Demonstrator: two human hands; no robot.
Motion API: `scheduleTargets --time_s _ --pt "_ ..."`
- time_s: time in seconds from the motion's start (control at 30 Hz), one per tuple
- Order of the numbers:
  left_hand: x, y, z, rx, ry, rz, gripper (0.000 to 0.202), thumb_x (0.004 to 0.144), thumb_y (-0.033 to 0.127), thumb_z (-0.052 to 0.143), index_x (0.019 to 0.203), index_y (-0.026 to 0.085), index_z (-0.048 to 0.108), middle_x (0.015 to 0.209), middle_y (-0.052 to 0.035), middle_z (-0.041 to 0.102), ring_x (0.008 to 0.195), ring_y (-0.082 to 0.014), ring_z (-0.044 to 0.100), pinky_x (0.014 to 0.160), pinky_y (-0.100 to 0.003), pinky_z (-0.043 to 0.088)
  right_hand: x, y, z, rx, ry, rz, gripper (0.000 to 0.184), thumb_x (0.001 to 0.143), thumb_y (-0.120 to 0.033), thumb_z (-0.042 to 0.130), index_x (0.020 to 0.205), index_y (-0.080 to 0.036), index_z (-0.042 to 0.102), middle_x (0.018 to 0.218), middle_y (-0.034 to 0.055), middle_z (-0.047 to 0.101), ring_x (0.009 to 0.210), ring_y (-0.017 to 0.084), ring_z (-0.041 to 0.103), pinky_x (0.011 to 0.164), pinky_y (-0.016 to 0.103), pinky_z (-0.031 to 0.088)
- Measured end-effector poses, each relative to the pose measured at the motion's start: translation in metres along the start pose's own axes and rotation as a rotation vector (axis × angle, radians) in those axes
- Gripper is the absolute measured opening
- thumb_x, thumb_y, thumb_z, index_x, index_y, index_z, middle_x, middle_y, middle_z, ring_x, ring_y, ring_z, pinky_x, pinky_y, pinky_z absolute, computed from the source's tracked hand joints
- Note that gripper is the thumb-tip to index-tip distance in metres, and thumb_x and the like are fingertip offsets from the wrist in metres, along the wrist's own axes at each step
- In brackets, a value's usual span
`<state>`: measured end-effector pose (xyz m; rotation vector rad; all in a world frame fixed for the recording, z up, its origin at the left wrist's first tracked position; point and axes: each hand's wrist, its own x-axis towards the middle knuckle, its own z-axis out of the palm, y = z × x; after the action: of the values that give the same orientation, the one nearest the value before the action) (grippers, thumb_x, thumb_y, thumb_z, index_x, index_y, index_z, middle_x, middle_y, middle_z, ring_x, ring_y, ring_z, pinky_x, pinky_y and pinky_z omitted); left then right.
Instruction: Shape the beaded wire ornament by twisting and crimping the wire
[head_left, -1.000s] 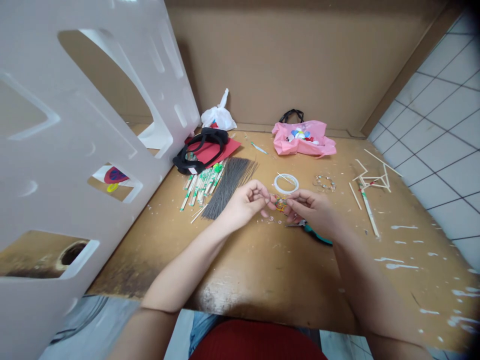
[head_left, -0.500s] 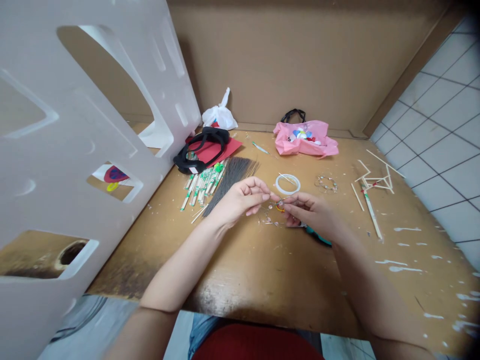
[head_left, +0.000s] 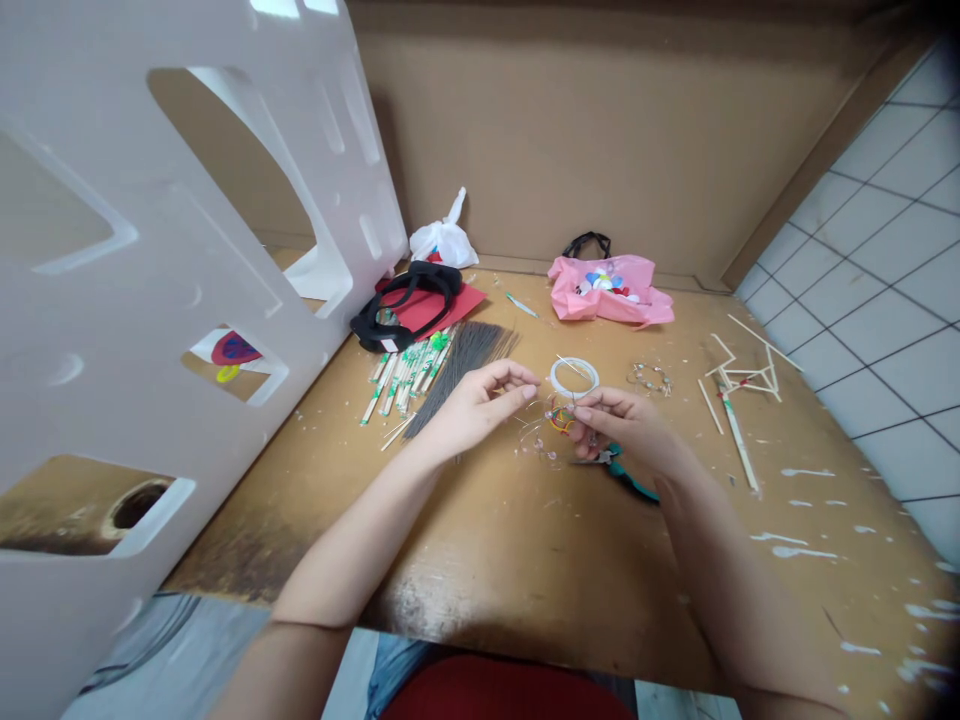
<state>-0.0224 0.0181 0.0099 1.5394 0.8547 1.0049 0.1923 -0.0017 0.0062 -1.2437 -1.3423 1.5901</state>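
Well back from the table edge [head_left: 465, 627], right hand [head_left: 622, 430] pinches a wire ornament [head_left: 559, 420], left hand [head_left: 480, 405] half-curled beside it

I'm getting bright, even indoor light, with glare on the white plastic panel [head_left: 277, 8] toward 11 o'clock, soft shadow along the wooden tabletop [head_left: 525, 570] at 6, dark vignetting at 1, and wide-angle bowing in the tiles [head_left: 885, 320] at 3.

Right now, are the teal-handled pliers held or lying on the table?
Lying down: the teal-handled pliers rest on the table under the right hand.
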Motion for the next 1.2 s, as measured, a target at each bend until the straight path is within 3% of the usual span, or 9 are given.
scheduleTargets --time_s 0.13,0.37,0.8,1.03,1.2 --pt "0.001 0.000 0.002 -0.037 -0.061 -0.048 0.025 0.085 0.035 0.053 0.093 0.012 0.061 0.085 -0.0071 0.067 0.072 -0.0106 0.058 0.054 -0.019 0.044 0.002 0.001 0.001 0.037 0.011 0.013 0.029 0.069 -0.043 0.070 0.077 -0.018 0.058 0.064 -0.0007 0.065 0.051 0.011 0.062 0.048 0.022 0.050" --pt "0.005 -0.006 -0.003 -0.073 -0.035 -0.055 0.024 0.084 0.033 0.052 0.090 0.011 0.061 0.080 -0.0058 0.066 0.063 -0.0096 0.061 0.049 -0.018 0.046 0.007 0.004 0.000 0.108 0.073 -0.020 0.028 0.068 -0.041 0.071 0.078 -0.018 0.058 0.066 -0.0005 0.065 0.054 0.011 0.062 0.049 0.022 0.050" --pt "0.005 -0.002 -0.002 -0.082 -0.043 -0.088 0.021 0.085 0.030 0.051 0.092 0.012 0.060 0.081 -0.0047 0.064 0.066 -0.0095 0.061 0.052 -0.018 0.046 0.012 0.005 0.001 0.158 0.126 -0.061 0.025 0.068 -0.039 0.072 0.077 -0.019 0.061 0.067 -0.0011 0.065 0.056 0.012 0.063 0.050 0.022 0.048" --pt "0.006 -0.006 0.001 -0.089 0.030 -0.021 0.026 0.078 0.034 0.063 0.093 0.013 0.062 0.084 -0.0046 0.066 0.076 -0.0109 0.060 0.064 -0.022 0.046 0.012 0.010 0.004 0.160 0.085 -0.041 0.026 0.071 -0.039 0.070 0.082 -0.019 0.060 0.069 -0.0009 0.066 0.057 0.012 0.064 0.052 0.024 0.049" --pt "0.004 -0.007 0.002 -0.021 0.027 0.064 0.024 0.076 0.033 0.066 0.090 0.014 0.066 0.088 -0.0057 0.066 0.079 -0.0121 0.058 0.071 -0.025 0.045 0.011 0.013 0.008 0.088 -0.016 -0.015 0.024 0.072 -0.040 0.069 0.079 -0.018 0.061 0.069 -0.0012 0.065 0.057 0.012 0.064 0.052 0.023 0.049"
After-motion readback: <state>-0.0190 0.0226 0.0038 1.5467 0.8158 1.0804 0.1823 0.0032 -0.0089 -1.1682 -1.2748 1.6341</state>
